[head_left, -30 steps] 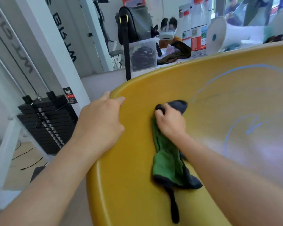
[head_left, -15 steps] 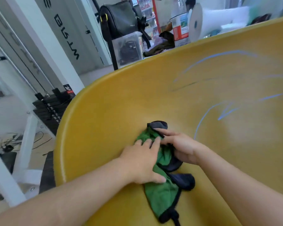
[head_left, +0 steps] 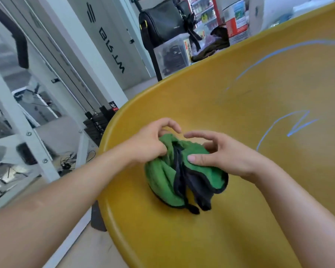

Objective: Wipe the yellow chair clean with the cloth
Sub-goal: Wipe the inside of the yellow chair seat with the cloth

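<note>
Both hands bunch the cloth on the chair seat

The left hand (head_left: pixel 151 145) digs curled fingers into the green cloth (head_left: pixel 162 176), which lies on the yellow chair (head_left: pixel 182 238). The right hand (head_left: pixel 226 154) pinches a fold under its thumb, fingers loosely arched. The cloth would work best folded into a flat pad, then pressed firmly over the blue marks (head_left: pixel 298 124) farther up.

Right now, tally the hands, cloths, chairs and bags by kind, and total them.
hands: 2, left hand and right hand
cloth: 1
chair: 1
bag: 1
total: 5
</note>
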The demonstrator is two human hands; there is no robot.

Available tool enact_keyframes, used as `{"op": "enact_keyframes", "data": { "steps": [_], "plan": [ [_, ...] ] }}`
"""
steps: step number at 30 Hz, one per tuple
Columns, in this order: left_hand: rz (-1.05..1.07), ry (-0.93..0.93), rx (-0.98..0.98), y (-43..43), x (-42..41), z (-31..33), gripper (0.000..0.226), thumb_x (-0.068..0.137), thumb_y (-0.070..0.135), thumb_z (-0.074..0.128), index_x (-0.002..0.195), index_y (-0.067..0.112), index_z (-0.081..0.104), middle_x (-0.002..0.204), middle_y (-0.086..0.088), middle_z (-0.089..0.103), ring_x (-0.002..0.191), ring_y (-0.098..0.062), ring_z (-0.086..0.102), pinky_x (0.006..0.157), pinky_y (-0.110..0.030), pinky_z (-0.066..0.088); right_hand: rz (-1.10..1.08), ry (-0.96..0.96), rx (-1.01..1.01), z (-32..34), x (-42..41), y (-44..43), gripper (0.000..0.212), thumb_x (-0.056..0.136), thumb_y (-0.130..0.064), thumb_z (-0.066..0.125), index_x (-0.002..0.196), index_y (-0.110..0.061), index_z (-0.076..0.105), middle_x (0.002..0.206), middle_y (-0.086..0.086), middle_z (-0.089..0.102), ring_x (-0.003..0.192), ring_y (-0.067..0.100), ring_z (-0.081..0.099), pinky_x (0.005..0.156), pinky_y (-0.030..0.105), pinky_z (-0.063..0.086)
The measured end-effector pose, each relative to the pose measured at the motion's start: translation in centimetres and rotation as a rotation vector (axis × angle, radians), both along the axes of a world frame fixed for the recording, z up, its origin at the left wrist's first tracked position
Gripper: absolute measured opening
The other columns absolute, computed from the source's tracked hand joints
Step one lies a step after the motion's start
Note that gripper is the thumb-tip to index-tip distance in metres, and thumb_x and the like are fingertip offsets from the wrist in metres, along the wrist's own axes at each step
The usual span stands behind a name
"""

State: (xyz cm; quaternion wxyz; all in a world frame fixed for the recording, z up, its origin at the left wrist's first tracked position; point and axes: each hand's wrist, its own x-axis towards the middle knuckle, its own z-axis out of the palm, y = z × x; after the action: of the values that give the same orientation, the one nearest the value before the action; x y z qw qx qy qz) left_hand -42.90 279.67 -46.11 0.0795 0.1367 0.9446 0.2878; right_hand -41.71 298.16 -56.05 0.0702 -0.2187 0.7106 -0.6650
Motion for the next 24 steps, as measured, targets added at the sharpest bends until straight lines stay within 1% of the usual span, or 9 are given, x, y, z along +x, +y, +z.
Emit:
{"op": "enact_keyframes", "data": {
  "steps": [2, 4, 7, 11, 15, 18, 20, 22, 24],
  "plan": [
    [0.081, 0.107, 0.240, -1.4, -0.9, 1.9, 0.061, 0.067, -0.025, 0.028, 0.091, 0.022, 0.057, 0.094, -0.004, 0.074, 0.083, -0.042, 0.066, 0.065, -0.053, 0.053, -0.004, 0.006, 0.144, 1.0, 0.3, 1.3, 0.054, 0.066, -0.046, 0.077, 0.116, -0.029, 0.067, 0.100, 0.007, 0.075, 0.092, 0.021, 0.071, 0.088, 0.040, 0.056],
    [0.110, 0.221, 0.203, -2.3, -1.9, 2.8, 0.057, 0.066, -0.022, 0.024, 0.080, 0.021, 0.060, 0.086, -0.004, 0.072, 0.080, -0.037, 0.065, 0.063, -0.043, 0.054, -0.040, -0.032, 0.197, 1.2, 0.5, 2.2, 0.039, 0.071, -0.043, 0.072, 0.100, -0.018, 0.074, 0.091, 0.006, 0.077, 0.081, 0.017, 0.071, 0.078, 0.035, 0.058],
    [-0.043, 0.160, -0.314, -2.9, -3.1, 3.1, 0.050, 0.075, -0.013, 0.033, 0.081, 0.025, 0.065, 0.090, 0.001, 0.068, 0.086, -0.024, 0.063, 0.066, -0.032, 0.053, -0.324, -0.071, 0.189, 1.3, -0.1, 2.6, 0.037, 0.082, -0.042, 0.069, 0.086, -0.006, 0.074, 0.077, 0.007, 0.074, 0.066, 0.019, 0.062, 0.066, 0.032, 0.048],
    [-0.292, -0.081, -0.748, -2.5, -2.8, 2.2, 0.047, 0.085, 0.028, 0.068, 0.123, 0.042, 0.045, 0.119, 0.009, 0.050, 0.105, -0.014, 0.049, 0.088, -0.031, 0.046, -0.534, -0.243, -0.011, 2.3, -0.3, 2.3, 0.036, 0.085, -0.036, 0.070, 0.087, 0.000, 0.069, 0.078, 0.015, 0.073, 0.071, 0.031, 0.069, 0.070, 0.044, 0.055],
    [-0.374, -0.118, -0.401, 0.4, -0.9, -3.0, 0.052, 0.080, 0.057, 0.064, 0.122, 0.032, 0.048, 0.111, 0.010, 0.056, 0.096, -0.006, 0.056, 0.085, -0.027, 0.048, -0.372, -0.424, -0.329, 3.2, -0.1, 0.5, 0.021, 0.088, -0.028, 0.066, 0.083, -0.007, 0.067, 0.074, 0.014, 0.068, 0.064, 0.028, 0.066, 0.065, 0.036, 0.054],
    [-0.294, -0.224, 0.012, 1.8, -0.4, -7.0, 0.020, 0.092, 0.029, 0.058, 0.108, 0.020, 0.064, 0.098, 0.000, 0.072, 0.090, -0.016, 0.068, 0.085, -0.038, 0.056, -0.330, -0.581, -0.629, 3.8, -0.6, -0.4, 0.023, 0.090, -0.028, 0.060, 0.079, -0.008, 0.061, 0.061, 0.008, 0.062, 0.046, 0.017, 0.060, 0.044, 0.021, 0.050],
    [-0.143, -0.283, 0.356, 1.9, -0.5, -7.4, 0.022, 0.096, 0.012, 0.045, 0.098, 0.015, 0.067, 0.089, -0.002, 0.074, 0.081, -0.017, 0.068, 0.073, -0.035, 0.058, -0.314, -0.578, -0.839, 3.7, -1.1, 0.0, 0.023, 0.091, -0.028, 0.059, 0.092, -0.006, 0.057, 0.072, 0.013, 0.062, 0.052, 0.018, 0.063, 0.048, 0.021, 0.055],
    [0.008, -0.365, 0.682, 1.6, -0.9, -6.6, 0.028, 0.097, 0.007, 0.039, 0.092, 0.011, 0.066, 0.084, -0.008, 0.070, 0.072, -0.020, 0.062, 0.062, -0.032, 0.051, -0.346, -0.508, -0.812, 3.2, -1.4, 0.7, 0.028, 0.087, -0.031, 0.065, 0.105, -0.010, 0.057, 0.087, 0.013, 0.063, 0.069, 0.019, 0.064, 0.060, 0.025, 0.056],
    [0.105, -0.462, 0.902, 0.6, -2.0, -5.6, 0.025, 0.095, 0.014, 0.041, 0.103, 0.007, 0.064, 0.098, -0.016, 0.065, 0.083, -0.025, 0.059, 0.072, -0.036, 0.048, -0.399, -0.404, -0.511, 2.5, -1.4, 1.4, 0.050, 0.080, -0.033, 0.072, 0.126, -0.027, 0.053, 0.100, 0.001, 0.065, 0.086, 0.017, 0.060, 0.071, 0.030, 0.048]
  ]
}}
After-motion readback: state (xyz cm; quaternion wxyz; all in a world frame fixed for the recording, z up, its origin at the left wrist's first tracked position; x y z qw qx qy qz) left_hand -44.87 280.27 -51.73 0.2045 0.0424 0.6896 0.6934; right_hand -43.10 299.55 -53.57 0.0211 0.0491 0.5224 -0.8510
